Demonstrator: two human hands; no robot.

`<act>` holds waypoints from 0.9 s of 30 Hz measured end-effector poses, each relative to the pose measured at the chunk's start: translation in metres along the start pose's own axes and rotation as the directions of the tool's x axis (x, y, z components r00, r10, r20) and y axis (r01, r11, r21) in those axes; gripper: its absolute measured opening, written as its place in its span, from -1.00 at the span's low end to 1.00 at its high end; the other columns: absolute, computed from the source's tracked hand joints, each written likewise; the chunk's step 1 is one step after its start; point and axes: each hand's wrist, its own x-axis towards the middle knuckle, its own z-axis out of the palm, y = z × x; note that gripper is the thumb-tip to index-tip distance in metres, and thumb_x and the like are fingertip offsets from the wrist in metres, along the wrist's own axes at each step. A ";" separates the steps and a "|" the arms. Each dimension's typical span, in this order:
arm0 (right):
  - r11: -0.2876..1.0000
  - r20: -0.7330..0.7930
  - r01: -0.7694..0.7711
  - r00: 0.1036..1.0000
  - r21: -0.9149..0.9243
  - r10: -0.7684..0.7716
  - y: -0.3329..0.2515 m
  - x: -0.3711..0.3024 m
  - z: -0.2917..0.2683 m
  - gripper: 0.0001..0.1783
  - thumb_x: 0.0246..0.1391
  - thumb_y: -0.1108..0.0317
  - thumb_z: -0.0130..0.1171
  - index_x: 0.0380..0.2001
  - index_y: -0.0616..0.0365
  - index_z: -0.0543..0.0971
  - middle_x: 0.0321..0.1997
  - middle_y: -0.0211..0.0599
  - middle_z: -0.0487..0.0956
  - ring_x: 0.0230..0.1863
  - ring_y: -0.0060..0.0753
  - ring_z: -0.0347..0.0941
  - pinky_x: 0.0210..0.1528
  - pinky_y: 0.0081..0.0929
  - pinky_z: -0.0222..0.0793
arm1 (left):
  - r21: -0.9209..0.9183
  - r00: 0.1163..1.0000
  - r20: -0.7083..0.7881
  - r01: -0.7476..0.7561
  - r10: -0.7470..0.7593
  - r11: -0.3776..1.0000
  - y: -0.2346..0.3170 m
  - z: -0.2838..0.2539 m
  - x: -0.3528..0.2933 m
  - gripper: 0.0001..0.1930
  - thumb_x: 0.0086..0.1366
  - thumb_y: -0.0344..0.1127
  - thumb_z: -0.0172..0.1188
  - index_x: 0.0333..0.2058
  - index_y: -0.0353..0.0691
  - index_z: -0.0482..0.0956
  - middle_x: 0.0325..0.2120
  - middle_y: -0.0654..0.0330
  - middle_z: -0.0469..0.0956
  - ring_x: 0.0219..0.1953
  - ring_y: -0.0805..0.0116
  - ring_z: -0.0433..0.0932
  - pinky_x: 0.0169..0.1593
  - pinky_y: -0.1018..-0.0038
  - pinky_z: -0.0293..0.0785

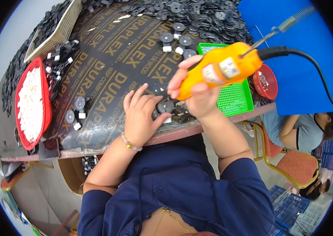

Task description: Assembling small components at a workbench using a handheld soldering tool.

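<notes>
**Powered driver held over a black disc at the counter's near edge**

Containers: red oval tray [46, 103] at 9 o'clock, filled with small white pieces [29, 103]. White mesh basket [59, 32] at 11 o'clock, holding dark parts; exact kind cannot be told. Green mesh tray [235, 99] at 3 o'clock, just beyond the right hand; its visible floor looks bare, the rest is hidden by the tool. Small red round basket [265, 82] just beside the green tray, further toward 3 o'clock; contents not legible.

Edges and room: the counter [111, 67] is a dark printed board. Its near edge runs just under both hands, from 8 o'clock to 3 o'clock. A heap of loose black discs [198, 13] covers the far side at 12 o'clock. The middle strip of the board carries only a few scattered disc-and-white-block pairs [79, 106]. A blue panel [292, 59] stands past the counter at 2 o'clock.

Work piece: one black disc [165, 106] lies on the counter close to the near edge, between the two hands. Left hand [141, 116] rests flat, fingers spread, thumb touching the disc's near side. Right hand [200, 96] is wrapped tight round the orange powered driver [219, 70], its nose down over the disc; the tip is hidden. A black cable [312, 63] leaves the tool's rear toward 3 o'clock.
</notes>
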 end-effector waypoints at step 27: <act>0.912 -0.143 0.234 0.945 -0.336 -0.295 -0.034 -0.001 -0.118 -0.40 0.27 -0.12 0.23 0.01 0.22 0.40 -0.43 -0.18 0.60 -0.52 -0.45 0.50 -0.45 -0.48 0.48 | 0.020 1.000 0.023 -0.012 0.012 1.000 0.009 -0.002 0.005 -0.42 0.00 -0.06 0.54 0.00 -0.14 0.64 -0.04 0.21 0.61 0.36 0.01 0.32 0.41 -0.04 -0.03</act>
